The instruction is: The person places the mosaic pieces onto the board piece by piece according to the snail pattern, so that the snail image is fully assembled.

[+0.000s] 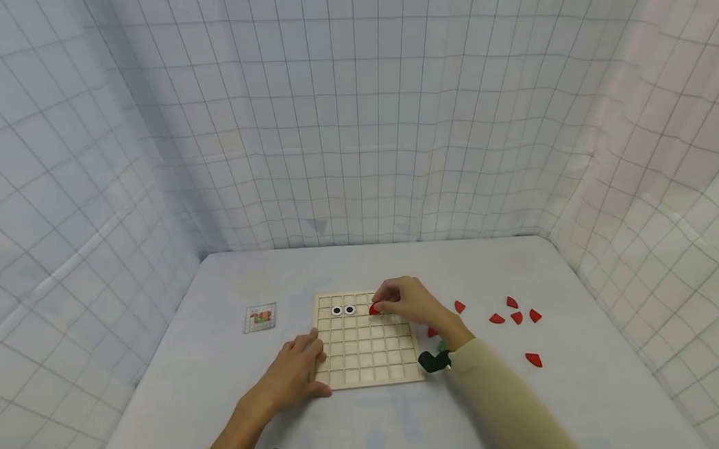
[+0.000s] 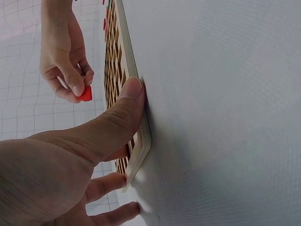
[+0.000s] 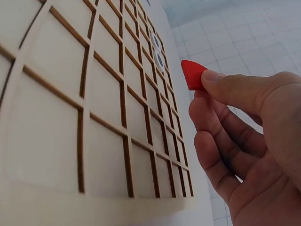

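A pale wooden grid board (image 1: 366,341) lies on the table, divided into small square cells. Two white tiles with black dots (image 1: 343,311), like eyes, sit side by side in its upper left part. Over the upper right part, my right hand (image 1: 404,301) pinches a red fan-shaped tile (image 3: 192,75) between thumb and fingertips; in the right wrist view the tile stands clear of the board. At the board's near left corner, my left hand (image 1: 294,369) is spread, its thumb (image 2: 130,89) against the near edge and its other fingers along the left side.
A small card (image 1: 260,318) with a coloured picture on a grid lies left of the board. Several red fan-shaped tiles (image 1: 517,318) are scattered to the right. Partly hidden by the right wrist is a green piece (image 1: 442,346). White gridded curtains (image 1: 342,136) surround the table.
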The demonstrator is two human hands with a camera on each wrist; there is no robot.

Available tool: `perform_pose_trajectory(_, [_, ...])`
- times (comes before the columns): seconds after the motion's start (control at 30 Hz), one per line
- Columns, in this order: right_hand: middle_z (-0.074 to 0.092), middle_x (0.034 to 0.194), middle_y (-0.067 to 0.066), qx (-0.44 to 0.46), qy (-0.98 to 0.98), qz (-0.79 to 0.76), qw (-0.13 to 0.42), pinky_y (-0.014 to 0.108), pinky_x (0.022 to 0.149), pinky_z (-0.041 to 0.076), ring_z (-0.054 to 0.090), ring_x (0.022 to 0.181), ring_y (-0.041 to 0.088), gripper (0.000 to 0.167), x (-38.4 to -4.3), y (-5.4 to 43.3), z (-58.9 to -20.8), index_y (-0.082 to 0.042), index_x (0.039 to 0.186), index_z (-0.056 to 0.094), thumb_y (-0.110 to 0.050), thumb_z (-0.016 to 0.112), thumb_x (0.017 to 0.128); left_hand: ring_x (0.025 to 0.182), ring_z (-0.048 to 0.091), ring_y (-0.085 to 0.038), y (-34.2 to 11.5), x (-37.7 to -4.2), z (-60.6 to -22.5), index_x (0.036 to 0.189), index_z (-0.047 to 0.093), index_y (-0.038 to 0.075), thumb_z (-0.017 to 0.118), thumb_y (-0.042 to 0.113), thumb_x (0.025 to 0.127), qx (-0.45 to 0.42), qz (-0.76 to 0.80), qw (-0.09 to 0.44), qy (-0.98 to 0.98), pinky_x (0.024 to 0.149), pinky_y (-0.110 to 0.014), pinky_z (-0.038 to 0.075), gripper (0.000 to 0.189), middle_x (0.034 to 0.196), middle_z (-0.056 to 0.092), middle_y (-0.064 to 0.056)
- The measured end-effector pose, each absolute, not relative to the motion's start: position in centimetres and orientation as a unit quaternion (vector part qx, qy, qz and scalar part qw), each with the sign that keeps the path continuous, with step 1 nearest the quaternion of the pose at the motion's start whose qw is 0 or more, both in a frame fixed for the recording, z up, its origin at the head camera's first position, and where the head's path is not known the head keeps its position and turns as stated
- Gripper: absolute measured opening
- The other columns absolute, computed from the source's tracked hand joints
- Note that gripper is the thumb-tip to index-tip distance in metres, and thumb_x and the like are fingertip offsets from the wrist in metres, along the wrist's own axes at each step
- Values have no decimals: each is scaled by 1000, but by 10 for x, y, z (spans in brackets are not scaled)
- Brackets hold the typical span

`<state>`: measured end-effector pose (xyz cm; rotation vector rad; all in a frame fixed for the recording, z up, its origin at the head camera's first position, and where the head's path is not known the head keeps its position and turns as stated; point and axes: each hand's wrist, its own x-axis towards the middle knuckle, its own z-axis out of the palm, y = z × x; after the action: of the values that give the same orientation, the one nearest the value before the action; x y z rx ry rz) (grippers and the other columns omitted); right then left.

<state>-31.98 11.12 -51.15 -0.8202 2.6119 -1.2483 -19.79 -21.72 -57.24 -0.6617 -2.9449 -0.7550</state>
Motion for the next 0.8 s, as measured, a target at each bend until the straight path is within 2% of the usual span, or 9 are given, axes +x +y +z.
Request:
perform_pose_trajectory(0.17, [86,108,0,-281,859,-423,66,23,84,61,73,90,5,7,-321,91,-518,-16,112,87,-21,86,108,152,59,-54,-213,-193,-557,115,60,19,105,51,79,-217,-209,13,-953,121,-72,50,65,171,55,-35])
perform_pose_trajectory(0.23, [86,107,-1,-281,858,-424,67,22,83,61,73,89,4,6,-320,83,-520,-16,112,87,-21,86,108,152,59,-54,-211,-191,-552,116,60,17,105,48,80,-218,-211,4,-953,122,-72,50,65,171,54,-36])
perform_pose_trajectory(0.47, [86,106,2,-287,854,-429,65,22,83,62,73,89,5,6,-314,59,-523,-14,112,87,-19,85,109,150,60,-52,-215,-195,-563,117,62,18,103,53,81,-236,-208,22,-949,119,-72,52,66,171,55,-35])
perform_pose_trajectory(0.6, [86,106,1,-281,863,-415,63,22,83,61,72,88,4,5,-310,46,-522,-15,112,87,-19,84,109,150,61,-53,-213,-191,-555,117,62,16,105,48,81,-231,-215,16,-949,119,-74,51,65,171,55,-36])
perform_pose_trajectory(0.8, [84,103,0,-275,870,-405,57,21,80,58,68,86,3,5,-310,34,-525,-14,111,87,-18,85,109,154,57,-57,-201,-178,-519,115,62,8,107,32,81,-204,-233,-34,-950,126,-76,46,61,171,52,-40])
